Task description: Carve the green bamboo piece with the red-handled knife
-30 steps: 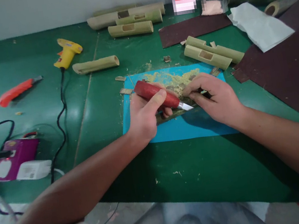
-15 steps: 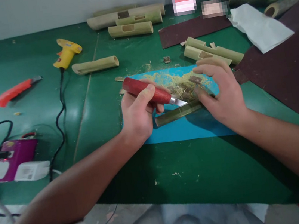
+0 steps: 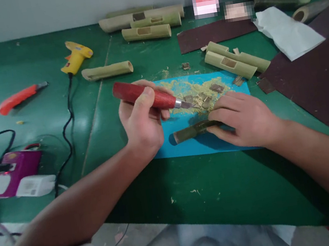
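A carving knife with a red wooden handle [image 3: 128,93] lies in the grip of my left hand [image 3: 142,120], its blade pointing right above the shavings. My right hand [image 3: 243,119] closes over the right end of a green bamboo piece [image 3: 186,133], hiding that end. The bamboo rests on a blue sheet [image 3: 175,150], and the blade is apart from it. Pale shavings [image 3: 174,86] and a few brown chips [image 3: 217,88] lie on the sheet behind the bamboo.
Two notched bamboo tubes [image 3: 230,64] lie behind my right hand. A yellow hot glue gun [image 3: 76,58], a red utility knife [image 3: 20,98] and a purple power box [image 3: 16,173] with cables are on the left. Brown sheets [image 3: 311,87] and white paper [image 3: 289,32] lie right.
My left hand has drawn the knife left and up, away from the bamboo. My right hand has come down, its raised fingers now closed over the bamboo's right end.
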Motion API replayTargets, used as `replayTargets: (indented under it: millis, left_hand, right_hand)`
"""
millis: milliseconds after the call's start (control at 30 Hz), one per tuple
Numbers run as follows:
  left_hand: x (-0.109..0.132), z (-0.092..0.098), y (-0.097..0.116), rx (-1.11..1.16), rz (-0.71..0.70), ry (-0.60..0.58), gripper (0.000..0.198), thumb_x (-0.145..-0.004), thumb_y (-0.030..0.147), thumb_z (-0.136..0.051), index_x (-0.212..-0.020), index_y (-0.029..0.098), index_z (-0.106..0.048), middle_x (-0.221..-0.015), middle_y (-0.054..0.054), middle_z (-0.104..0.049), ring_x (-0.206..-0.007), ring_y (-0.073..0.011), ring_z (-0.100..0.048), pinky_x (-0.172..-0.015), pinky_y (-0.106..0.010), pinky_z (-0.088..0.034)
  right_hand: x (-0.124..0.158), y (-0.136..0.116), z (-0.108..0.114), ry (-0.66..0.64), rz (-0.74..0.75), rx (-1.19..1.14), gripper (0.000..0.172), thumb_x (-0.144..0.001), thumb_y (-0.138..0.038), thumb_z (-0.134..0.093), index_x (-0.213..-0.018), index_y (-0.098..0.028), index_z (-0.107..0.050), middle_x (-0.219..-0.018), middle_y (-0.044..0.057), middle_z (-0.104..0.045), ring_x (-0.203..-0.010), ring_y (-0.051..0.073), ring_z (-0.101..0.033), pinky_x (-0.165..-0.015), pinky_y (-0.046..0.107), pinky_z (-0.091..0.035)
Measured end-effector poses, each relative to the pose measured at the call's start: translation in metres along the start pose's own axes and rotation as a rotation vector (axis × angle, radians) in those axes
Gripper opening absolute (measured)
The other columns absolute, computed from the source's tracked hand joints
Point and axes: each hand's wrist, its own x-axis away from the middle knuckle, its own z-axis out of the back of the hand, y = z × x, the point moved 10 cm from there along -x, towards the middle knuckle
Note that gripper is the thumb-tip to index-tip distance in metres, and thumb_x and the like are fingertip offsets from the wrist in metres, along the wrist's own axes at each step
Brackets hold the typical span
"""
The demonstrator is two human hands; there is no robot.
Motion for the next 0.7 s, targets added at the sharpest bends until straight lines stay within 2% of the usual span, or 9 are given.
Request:
replayTargets:
  millis: [167, 367, 467, 567, 700]
  left_hand:
    - [0.0, 0.001, 0.0, 0.049, -0.022, -0.011, 0.012, -0.094, 0.035, -0.066, -0.095, 0.022, -0.068, -0.081, -0.002, -0.076, -0.046, -0.0098, -0.051, -0.045, -0.028, -0.033]
    - [0.002, 0.0, -0.007, 0.046, 0.046, -0.041, 0.019, -0.09, 0.041, -0.076, -0.097, 0.027, -0.066, -0.087, -0.001, -0.076, -0.051, -0.0117, -0.059, -0.046, -0.028, -0.039]
    - [0.002, -0.001, -0.007, 0.03, 0.052, -0.055, 0.018, -0.09, 0.04, -0.076, -0.097, 0.026, -0.066, -0.086, -0.001, -0.076, -0.05, -0.0111, -0.057, -0.047, -0.028, -0.04]
    - [0.001, 0.0, -0.009, 0.022, 0.049, -0.043, 0.017, -0.092, 0.041, -0.073, -0.098, 0.026, -0.066, -0.084, -0.001, -0.076, -0.047, -0.0111, -0.053, -0.045, -0.028, -0.038]
    - [-0.001, -0.001, -0.013, 0.015, 0.075, -0.058, 0.017, -0.094, 0.04, -0.069, -0.101, 0.025, -0.066, -0.08, -0.001, -0.075, -0.045, -0.011, -0.049, -0.043, -0.03, -0.034]
  right_hand:
    - [0.0, 0.004, -0.014, -0.071, -0.051, 0.132, 0.028, -0.105, -0.03, -0.052, -0.092, -0.015, -0.072, -0.09, 0.01, -0.071, -0.085, 0.024, -0.06, -0.075, 0.038, -0.046]
    - [0.0, 0.003, -0.012, -0.054, -0.064, 0.32, 0.022, -0.102, -0.017, -0.052, -0.095, -0.015, -0.073, -0.088, 0.009, -0.07, -0.082, 0.023, -0.057, -0.072, 0.037, -0.042]
    - [0.0, 0.003, -0.012, -0.073, -0.072, 0.257, 0.025, -0.104, -0.024, -0.052, -0.095, -0.015, -0.074, -0.089, 0.009, -0.07, -0.083, 0.023, -0.058, -0.073, 0.037, -0.042]
    - [0.001, 0.002, -0.014, -0.1, -0.077, 0.197, 0.025, -0.1, -0.035, -0.06, -0.1, -0.015, -0.075, -0.096, 0.011, -0.072, -0.088, 0.027, -0.061, -0.073, 0.039, -0.043]
    - [0.003, 0.01, -0.017, -0.103, -0.124, 0.124, 0.021, -0.096, -0.029, -0.063, -0.106, -0.014, -0.075, -0.102, 0.013, -0.072, -0.09, 0.028, -0.063, -0.075, 0.04, -0.047]
